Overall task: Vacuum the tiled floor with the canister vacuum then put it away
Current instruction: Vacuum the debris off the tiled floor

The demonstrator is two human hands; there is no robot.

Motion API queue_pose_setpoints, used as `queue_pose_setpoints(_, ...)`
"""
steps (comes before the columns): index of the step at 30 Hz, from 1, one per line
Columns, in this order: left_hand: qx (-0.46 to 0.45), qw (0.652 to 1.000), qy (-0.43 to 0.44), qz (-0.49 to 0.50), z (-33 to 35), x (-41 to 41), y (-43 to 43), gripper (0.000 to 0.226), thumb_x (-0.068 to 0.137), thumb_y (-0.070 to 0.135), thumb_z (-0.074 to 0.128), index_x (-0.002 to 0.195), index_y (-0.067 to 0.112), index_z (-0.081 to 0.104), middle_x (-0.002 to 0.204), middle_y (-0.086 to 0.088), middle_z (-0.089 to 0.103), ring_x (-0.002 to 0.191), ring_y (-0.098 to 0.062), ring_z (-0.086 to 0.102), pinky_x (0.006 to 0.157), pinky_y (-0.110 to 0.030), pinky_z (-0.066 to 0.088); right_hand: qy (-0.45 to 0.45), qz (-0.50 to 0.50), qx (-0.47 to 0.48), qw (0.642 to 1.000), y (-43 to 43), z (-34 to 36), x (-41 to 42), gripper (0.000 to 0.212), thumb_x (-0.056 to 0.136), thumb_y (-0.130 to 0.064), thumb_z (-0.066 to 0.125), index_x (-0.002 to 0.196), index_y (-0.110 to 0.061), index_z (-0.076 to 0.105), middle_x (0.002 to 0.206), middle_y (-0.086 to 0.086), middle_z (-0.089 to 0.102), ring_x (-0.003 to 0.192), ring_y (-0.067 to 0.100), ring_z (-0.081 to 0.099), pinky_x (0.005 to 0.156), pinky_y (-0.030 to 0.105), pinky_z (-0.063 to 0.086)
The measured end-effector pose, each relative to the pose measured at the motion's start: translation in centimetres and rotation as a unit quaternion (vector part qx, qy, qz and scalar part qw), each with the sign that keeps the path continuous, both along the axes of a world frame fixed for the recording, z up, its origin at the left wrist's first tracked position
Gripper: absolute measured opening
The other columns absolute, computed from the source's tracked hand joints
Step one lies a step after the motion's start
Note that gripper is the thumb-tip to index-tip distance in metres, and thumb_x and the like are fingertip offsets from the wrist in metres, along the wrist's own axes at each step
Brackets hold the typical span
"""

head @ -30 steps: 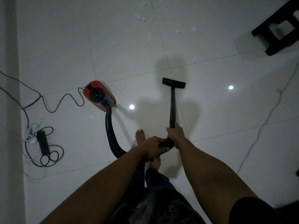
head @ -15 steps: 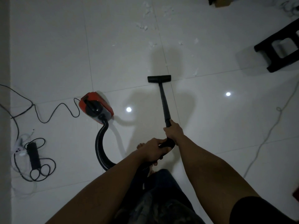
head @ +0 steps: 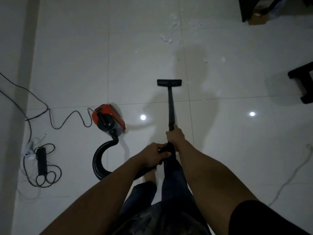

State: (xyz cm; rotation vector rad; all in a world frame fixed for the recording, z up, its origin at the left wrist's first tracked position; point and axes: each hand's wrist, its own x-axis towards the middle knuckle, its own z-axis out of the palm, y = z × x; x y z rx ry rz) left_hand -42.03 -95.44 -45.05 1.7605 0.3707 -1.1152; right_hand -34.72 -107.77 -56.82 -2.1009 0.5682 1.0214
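Gripping the black wand (head: pixel 171 107), both hands are working close together; the right hand (head: pixel 175 138) is wrapping the tube, the left hand (head: pixel 155 155) is clasping the handle just behind it; the floor head (head: pixel 169 82) is lying flat on the tiled floor (head: pixel 76 65), short of white scraps (head: pixel 166 39); the red canister (head: pixel 108 122) is sitting to the left, its hose (head: pixel 100 155) curving back toward the person.

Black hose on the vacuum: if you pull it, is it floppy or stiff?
Probably floppy: the hose lies in a loose curl on the floor between the red canister and the left hand. Its ribbed surface suggests it bends easily without kinking. Pulled hard, it would likely drag the canister along.
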Motion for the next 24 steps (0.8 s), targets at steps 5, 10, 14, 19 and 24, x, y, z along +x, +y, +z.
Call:
queue_pose_setpoints(5, 0.011, 1.0, 0.008, 0.023, 0.1, 5.6, -1.2, 0.044, 0.101, 0.03, 0.056, 0.144, 0.018, 0.05, 0.078, -0.009, 0.058, 0.043, -0.009, 0.051, 0.04, -0.019, 0.044, 0.0, -0.004, 0.019, 1.0, -0.4, 0.0, 6.1, 0.069, 0.099, -0.017, 0.05, 0.16, -0.019, 0.018, 0.145, 0.013, 0.049, 0.12, 0.031, 0.055, 0.084, 0.03, 0.046)
queue_pose_setpoints(10, 0.016, 0.999, 0.013, 0.025, 0.0, 11.7, -3.9, 0.047, 0.101, 0.034, 0.055, 0.145, 0.021, 0.047, 0.079, -0.008, 0.061, 0.046, -0.015, 0.055, 0.042, -0.024, 0.046, 0.009, -0.011, 0.022, 1.0, -3.1, -0.2, 12.2, 0.068, 0.1, -0.016, 0.048, 0.16, -0.022, 0.017, 0.145, 0.012, 0.048, 0.119, 0.03, 0.054, 0.08, 0.028, 0.043)
queue_pose_setpoints(14, 0.005, 0.999, 0.001, 0.041, -0.2, 16.4, -5.8, 0.04, 0.102, 0.03, 0.055, 0.137, 0.01, 0.055, 0.072, -0.004, 0.061, 0.038, -0.004, 0.053, 0.04, -0.017, 0.044, 0.003, 0.021, 0.0, 1.0, -4.8, 0.0, 17.3, 0.069, 0.1, -0.017, 0.048, 0.16, -0.021, 0.015, 0.147, 0.013, 0.046, 0.122, 0.031, 0.054, 0.083, 0.028, 0.043)
queue_pose_setpoints(19, -0.004, 0.997, -0.005, 0.071, 0.1, 20.1, -6.6, 0.041, 0.102, 0.03, 0.056, 0.139, 0.012, 0.054, 0.073, -0.003, 0.061, 0.04, 0.0, 0.054, 0.044, -0.015, 0.045, 0.002, 0.041, -0.007, 0.999, -5.1, 0.7, 21.7, 0.071, 0.099, -0.016, 0.048, 0.16, -0.022, 0.015, 0.148, 0.013, 0.046, 0.123, 0.031, 0.053, 0.084, 0.028, 0.043)
queue_pose_setpoints(24, 0.006, 0.997, -0.017, 0.074, -0.5, 23.3, -5.8, 0.041, 0.102, 0.031, 0.056, 0.14, 0.016, 0.054, 0.078, -0.008, 0.066, 0.051, -0.012, 0.06, 0.049, -0.022, 0.051, -0.003, 0.054, -0.011, 0.998, -4.1, 0.9, 25.2, 0.07, 0.098, -0.014, 0.047, 0.16, -0.024, 0.016, 0.145, 0.013, 0.048, 0.119, 0.031, 0.055, 0.08, 0.028, 0.044)
